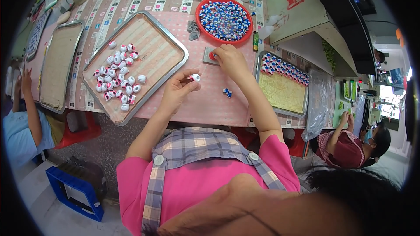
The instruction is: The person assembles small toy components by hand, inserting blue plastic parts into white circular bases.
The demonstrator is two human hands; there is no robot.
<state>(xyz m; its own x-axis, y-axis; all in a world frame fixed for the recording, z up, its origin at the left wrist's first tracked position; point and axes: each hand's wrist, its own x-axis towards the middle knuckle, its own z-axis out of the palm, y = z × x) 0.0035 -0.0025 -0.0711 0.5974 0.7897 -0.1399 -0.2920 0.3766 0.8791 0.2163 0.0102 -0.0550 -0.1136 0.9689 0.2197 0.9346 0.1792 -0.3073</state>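
Between the thumb and fingers of my left hand (pixel 178 91) is a small white rounded piece (pixel 195 78) with pink and dark markings. My right hand (pixel 231 61) has its fingers closed over a small grey plate (pixel 211 62), touching a round red thing (pixel 212 55) there; whatever is inside the fingertips is hidden. To the left, a metal tray (pixel 177 46) bears several similar white pieces (pixel 114 76) in a loose heap. Beyond my right hand stands a red round basket (pixel 236 42) full of small blue-and-white pieces (pixel 224 21). A few blue-and-white pieces (pixel 227 92) lie near my right forearm.
At right, a metal tray (pixel 284 91) holds rows of red, blue and white pieces (pixel 284 67). A green tube (pixel 256 41) and crumpled grey cloth (pixel 193 30) flank the basket. Another tray (pixel 59 70) is at far left. One person (pixel 22 126) sits left, another (pixel 350 146) right.
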